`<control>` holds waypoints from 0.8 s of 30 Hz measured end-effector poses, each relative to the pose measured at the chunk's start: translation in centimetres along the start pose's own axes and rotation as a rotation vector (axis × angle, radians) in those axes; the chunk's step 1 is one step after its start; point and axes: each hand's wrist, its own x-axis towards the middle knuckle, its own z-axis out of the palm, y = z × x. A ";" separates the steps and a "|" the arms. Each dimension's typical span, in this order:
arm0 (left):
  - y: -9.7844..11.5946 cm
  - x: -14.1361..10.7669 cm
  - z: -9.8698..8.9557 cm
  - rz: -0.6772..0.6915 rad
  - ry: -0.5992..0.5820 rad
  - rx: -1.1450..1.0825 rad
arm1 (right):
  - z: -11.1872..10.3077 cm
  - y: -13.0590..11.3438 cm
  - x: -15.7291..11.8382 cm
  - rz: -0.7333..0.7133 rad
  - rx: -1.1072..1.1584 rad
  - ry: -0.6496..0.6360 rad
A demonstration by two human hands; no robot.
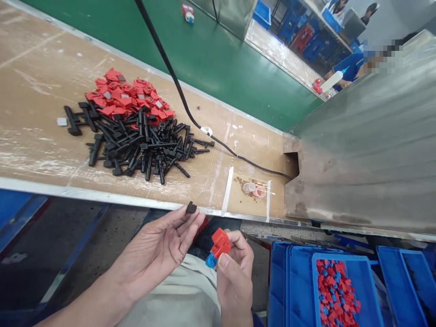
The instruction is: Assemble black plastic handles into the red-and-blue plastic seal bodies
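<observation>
Between the fingertips of my left hand [160,247] is a small black plastic piece [191,208], just in front of the table's near edge; most of it is hidden by the fingers. My right hand [237,268] pinches a red-and-blue plastic part [220,241], with its red block uppermost and the blue piece at the lower left. The two hands are apart, above my lap. On the table, beyond my left hand, lies a heap of black plastic pegs [146,147]. Behind and touching it is a heap of red plastic pieces [126,96], some showing grey faces.
A black cable [177,86] crosses the table [41,59]. Small cups [249,187] with cotton swabs stand between tape strips. A metal panel [357,145] borders the right. Below it, a blue bin [366,290] holds red-and-blue parts. Another person [354,66] sits beyond the green partition [225,63].
</observation>
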 end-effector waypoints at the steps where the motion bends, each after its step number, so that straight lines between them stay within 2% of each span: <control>1: -0.3 0.1 -0.3 0.002 -0.011 0.013 | -0.1 0.0 -0.2 0.009 0.006 0.005; 5: -1.3 0.8 -2.2 0.116 -0.085 0.129 | -0.7 0.2 -0.4 0.087 0.053 0.023; 9: -1.9 2.6 -4.8 0.359 -0.383 0.292 | -1.5 0.2 0.3 0.162 0.049 0.044; 11: -1.9 3.2 -5.4 0.467 -0.430 0.357 | -1.8 0.0 0.8 0.170 0.047 0.051; 16: -1.6 3.3 -4.7 0.657 -0.359 0.406 | -2.3 -0.4 2.7 0.152 0.024 0.046; 21: -0.6 3.5 -3.8 0.816 -0.329 0.461 | -2.9 0.0 5.6 0.002 -0.214 -0.018; 24: 0.1 3.7 -3.0 0.879 -0.334 0.473 | -3.0 0.2 7.0 -0.034 -0.275 -0.038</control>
